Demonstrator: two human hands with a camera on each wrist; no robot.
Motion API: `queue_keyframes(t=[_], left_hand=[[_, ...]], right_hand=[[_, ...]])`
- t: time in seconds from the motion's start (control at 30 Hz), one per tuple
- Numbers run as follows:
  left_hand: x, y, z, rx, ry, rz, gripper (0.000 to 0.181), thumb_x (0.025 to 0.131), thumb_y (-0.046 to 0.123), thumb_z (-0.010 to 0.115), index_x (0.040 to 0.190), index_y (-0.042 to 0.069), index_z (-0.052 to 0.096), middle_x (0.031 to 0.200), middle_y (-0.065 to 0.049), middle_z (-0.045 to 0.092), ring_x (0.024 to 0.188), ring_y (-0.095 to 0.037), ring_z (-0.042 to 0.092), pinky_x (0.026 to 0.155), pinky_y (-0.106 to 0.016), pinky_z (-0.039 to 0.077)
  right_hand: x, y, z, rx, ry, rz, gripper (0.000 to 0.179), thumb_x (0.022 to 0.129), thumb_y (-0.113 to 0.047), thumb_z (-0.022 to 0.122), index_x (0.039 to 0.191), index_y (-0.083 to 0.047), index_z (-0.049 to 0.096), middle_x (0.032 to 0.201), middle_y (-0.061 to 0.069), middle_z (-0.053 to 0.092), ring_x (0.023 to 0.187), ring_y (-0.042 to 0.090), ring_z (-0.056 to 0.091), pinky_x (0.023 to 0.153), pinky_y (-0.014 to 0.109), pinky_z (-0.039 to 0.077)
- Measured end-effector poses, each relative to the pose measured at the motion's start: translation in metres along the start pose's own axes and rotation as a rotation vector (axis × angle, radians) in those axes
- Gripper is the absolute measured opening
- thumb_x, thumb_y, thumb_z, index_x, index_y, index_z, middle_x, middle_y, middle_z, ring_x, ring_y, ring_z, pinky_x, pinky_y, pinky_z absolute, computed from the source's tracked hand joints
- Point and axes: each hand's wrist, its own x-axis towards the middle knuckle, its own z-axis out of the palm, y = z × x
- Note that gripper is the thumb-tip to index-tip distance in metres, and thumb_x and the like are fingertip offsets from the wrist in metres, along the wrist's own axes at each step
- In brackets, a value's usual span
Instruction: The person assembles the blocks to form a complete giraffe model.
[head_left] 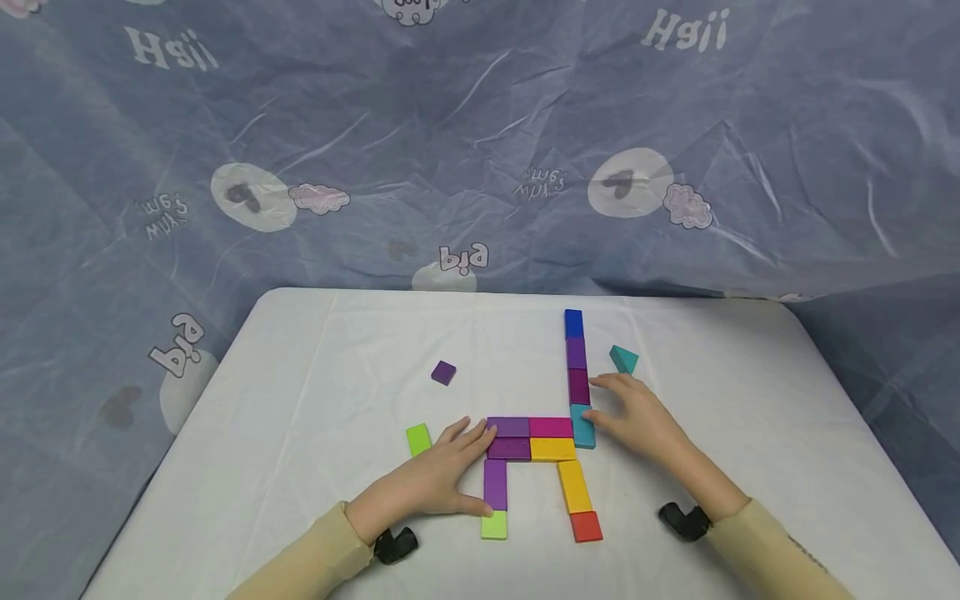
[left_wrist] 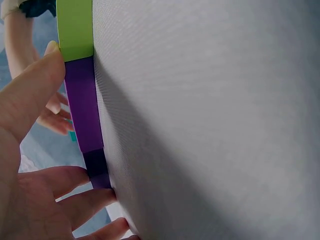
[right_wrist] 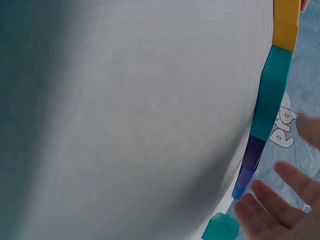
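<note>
Flat coloured blocks lie end to end on the white table in a four-legged, long-necked figure. My left hand (head_left: 435, 477) spreads over its left side, thumb at the seam of a lime block (head_left: 494, 527) and a purple block (head_left: 495, 485). Its fingertips touch the left ends of two stacked purple blocks (head_left: 508, 427). My right hand (head_left: 641, 417) hovers beside the neck, thumb near the teal block (head_left: 582, 433) and fingers near the plum block (head_left: 578, 387). In the right wrist view, that hand's fingers (right_wrist: 272, 205) are spread and hold nothing.
Loose on the table are a dark purple square block (head_left: 443, 372), a lime block (head_left: 417, 438) left of my left hand and a teal triangular block (head_left: 623, 358) beyond my right fingers. A printed grey-blue cloth (head_left: 465, 150) hangs behind the table.
</note>
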Motion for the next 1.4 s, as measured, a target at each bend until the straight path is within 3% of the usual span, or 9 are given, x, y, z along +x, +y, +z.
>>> queue_keyframes(t=[0.27, 0.63, 0.73, 0.9, 0.97, 1.03, 1.1, 1.23, 1.4], left_hand=[[0.001, 0.0, 0.003, -0.004, -0.002, -0.015, 0.104, 0.078, 0.058, 0.075, 0.158, 0.015, 0.024, 0.165, -0.006, 0.02, 0.153, -0.033, 0.013, 0.115, -0.05, 0.035], [0.001, -0.004, -0.002, -0.065, 0.01, -0.012, 0.096, 0.084, 0.057, 0.071, 0.157, 0.016, 0.025, 0.164, -0.007, 0.024, 0.152, -0.032, 0.016, 0.117, -0.051, 0.031], [0.005, -0.008, -0.011, -0.093, 0.097, -0.02, 0.084, 0.088, 0.05, 0.069, 0.154, 0.012, 0.034, 0.158, -0.011, 0.037, 0.147, -0.033, 0.03, 0.117, -0.049, 0.032], [0.021, -0.023, -0.042, -0.08, 0.389, -0.091, 0.048, 0.091, 0.025, 0.071, 0.132, 0.004, 0.059, 0.13, -0.016, 0.062, 0.12, -0.034, 0.056, 0.104, -0.048, 0.045], [0.032, -0.034, -0.056, -0.048, 0.442, -0.14, 0.04, 0.09, 0.017, 0.072, 0.127, 0.005, 0.063, 0.125, -0.016, 0.063, 0.114, -0.035, 0.058, 0.1, -0.047, 0.047], [0.041, -0.047, -0.067, -0.006, 0.414, -0.179, 0.041, 0.089, 0.013, 0.072, 0.128, 0.006, 0.063, 0.126, -0.017, 0.061, 0.114, -0.036, 0.058, 0.1, -0.047, 0.047], [0.048, -0.059, -0.074, 0.028, 0.333, -0.198, 0.045, 0.089, 0.012, 0.072, 0.132, 0.009, 0.061, 0.132, -0.016, 0.058, 0.119, -0.037, 0.056, 0.103, -0.048, 0.046], [0.058, -0.074, -0.082, 0.041, 0.187, -0.162, 0.048, 0.087, 0.015, 0.075, 0.133, 0.009, 0.061, 0.131, -0.016, 0.058, 0.116, -0.033, 0.059, 0.101, -0.046, 0.048], [0.066, -0.079, -0.086, 0.047, 0.157, -0.129, 0.04, 0.085, 0.014, 0.077, 0.123, 0.006, 0.067, 0.116, -0.013, 0.062, 0.103, -0.025, 0.061, 0.094, -0.041, 0.051]], right_hand=[[-0.001, -0.002, 0.005, -0.054, -0.173, -0.026, 0.072, 0.085, -0.036, 0.076, 0.145, -0.006, 0.048, 0.148, 0.025, 0.044, 0.135, 0.046, 0.041, 0.101, 0.063, 0.044], [-0.005, -0.002, 0.001, -0.072, -0.2, -0.052, 0.072, 0.087, -0.038, 0.073, 0.146, -0.006, 0.047, 0.15, 0.024, 0.043, 0.137, 0.046, 0.039, 0.105, 0.064, 0.039], [-0.005, -0.002, 0.001, -0.075, -0.21, -0.052, 0.073, 0.087, -0.04, 0.072, 0.147, -0.007, 0.046, 0.151, 0.024, 0.042, 0.137, 0.046, 0.038, 0.105, 0.064, 0.039], [-0.005, -0.001, 0.001, -0.077, -0.214, -0.058, 0.073, 0.088, -0.04, 0.072, 0.147, -0.007, 0.045, 0.151, 0.024, 0.042, 0.137, 0.046, 0.038, 0.106, 0.063, 0.038], [-0.005, 0.0, 0.001, -0.078, -0.21, -0.059, 0.073, 0.088, -0.04, 0.072, 0.147, -0.007, 0.045, 0.151, 0.024, 0.042, 0.137, 0.046, 0.038, 0.106, 0.063, 0.038], [-0.005, 0.001, 0.002, -0.076, -0.21, -0.054, 0.073, 0.088, -0.04, 0.072, 0.147, -0.007, 0.045, 0.151, 0.024, 0.042, 0.137, 0.046, 0.038, 0.105, 0.064, 0.039], [-0.006, 0.002, 0.003, -0.072, -0.216, -0.045, 0.073, 0.088, -0.04, 0.072, 0.148, -0.008, 0.045, 0.151, 0.023, 0.042, 0.138, 0.045, 0.038, 0.105, 0.063, 0.039], [-0.006, 0.001, 0.003, -0.066, -0.228, -0.039, 0.074, 0.088, -0.04, 0.072, 0.148, -0.009, 0.044, 0.152, 0.023, 0.041, 0.138, 0.045, 0.038, 0.105, 0.063, 0.04], [-0.007, 0.001, 0.002, -0.067, -0.217, -0.047, 0.073, 0.088, -0.039, 0.072, 0.148, -0.009, 0.045, 0.152, 0.022, 0.041, 0.138, 0.045, 0.038, 0.105, 0.062, 0.04]])
